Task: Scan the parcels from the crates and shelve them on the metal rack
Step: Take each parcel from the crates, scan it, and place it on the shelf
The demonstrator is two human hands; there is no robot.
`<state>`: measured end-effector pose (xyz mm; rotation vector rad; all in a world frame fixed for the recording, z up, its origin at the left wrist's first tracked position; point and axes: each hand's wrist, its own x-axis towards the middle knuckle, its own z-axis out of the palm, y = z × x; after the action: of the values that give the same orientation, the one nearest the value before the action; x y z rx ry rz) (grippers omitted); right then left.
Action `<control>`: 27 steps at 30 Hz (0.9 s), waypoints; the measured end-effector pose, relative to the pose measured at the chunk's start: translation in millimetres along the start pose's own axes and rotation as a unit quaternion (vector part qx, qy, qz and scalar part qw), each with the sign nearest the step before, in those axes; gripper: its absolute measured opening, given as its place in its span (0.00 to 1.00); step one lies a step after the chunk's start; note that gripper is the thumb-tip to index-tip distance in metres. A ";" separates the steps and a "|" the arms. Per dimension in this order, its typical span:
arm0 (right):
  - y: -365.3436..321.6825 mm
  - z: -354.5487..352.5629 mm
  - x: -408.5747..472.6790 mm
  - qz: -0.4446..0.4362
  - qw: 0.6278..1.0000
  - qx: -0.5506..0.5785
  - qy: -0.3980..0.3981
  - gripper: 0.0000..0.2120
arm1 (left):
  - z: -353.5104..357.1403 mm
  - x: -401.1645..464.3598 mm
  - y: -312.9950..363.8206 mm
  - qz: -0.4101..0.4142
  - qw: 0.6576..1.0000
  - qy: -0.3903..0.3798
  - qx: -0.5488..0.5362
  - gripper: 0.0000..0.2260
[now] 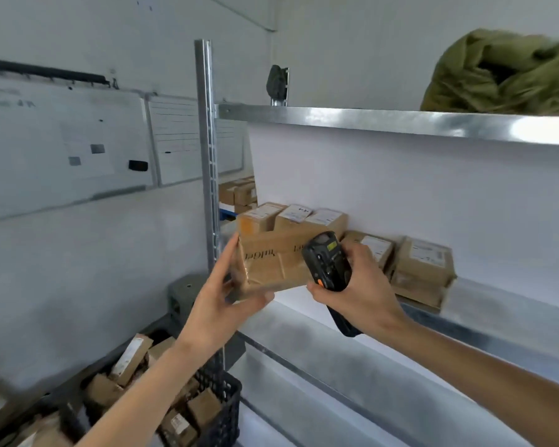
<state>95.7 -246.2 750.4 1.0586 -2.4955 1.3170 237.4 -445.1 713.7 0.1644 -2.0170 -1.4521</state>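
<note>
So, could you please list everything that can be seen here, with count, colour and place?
held parcel: one, brown cardboard, at the front edge of the middle shelf, in the left hand's grip
scanner: one, black with an orange button, in the right hand
shelved parcels: several, brown with white labels, at the back of the middle shelf
metal rack: one, silver, on the right
green bag: one, olive, on the top shelf
crate: one, black, on the floor at lower left, holding more brown parcels
whiteboards: two, white, on the left wall
left hand: one, holding the parcel
right hand: one, gripping the scanner
</note>
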 end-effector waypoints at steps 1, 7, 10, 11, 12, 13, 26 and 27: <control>7.0 -15.8 -10.9 0.003 1.000 -0.012 0.008 0.29 | 15.6 -5.8 10.8 -0.008 1.000 -0.005 -0.026 0.39; 36.5 -101.4 -82.9 0.031 0.998 -0.038 0.050 0.30 | 90.7 -45.0 57.2 -0.022 0.997 -0.025 -0.071 0.25; 42.4 -137.6 -113.5 0.039 0.997 -0.044 0.055 0.32 | 117.2 -58.4 74.0 -0.011 0.998 -0.025 -0.061 0.25; 43.6 -148.4 -121.6 0.042 0.996 -0.049 0.060 0.32 | 124.3 -61.6 80.0 -0.004 0.998 -0.027 -0.054 0.25; 44.9 -158.5 -129.4 0.044 0.995 -0.054 0.066 0.32 | 131.2 -64.9 86.3 0.003 0.998 -0.030 -0.051 0.26; 45.0 -167.6 -136.4 0.048 0.994 -0.059 0.073 0.32 | 137.9 -68.3 92.8 0.005 0.998 -0.033 -0.056 0.26; 28.0 -230.7 -191.4 0.091 0.977 -0.116 0.152 0.34 | 182.3 -73.1 133.0 0.066 0.989 -0.114 -0.068 0.46; 25.4 -232.0 -193.5 0.090 0.977 -0.113 0.154 0.34 | 184.1 -72.3 132.1 0.067 0.989 -0.115 -0.065 0.47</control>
<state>177.5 42.2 795.5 0.5447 -2.4691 1.1046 225.2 -213.5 766.4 -0.1995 -2.0592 -1.5699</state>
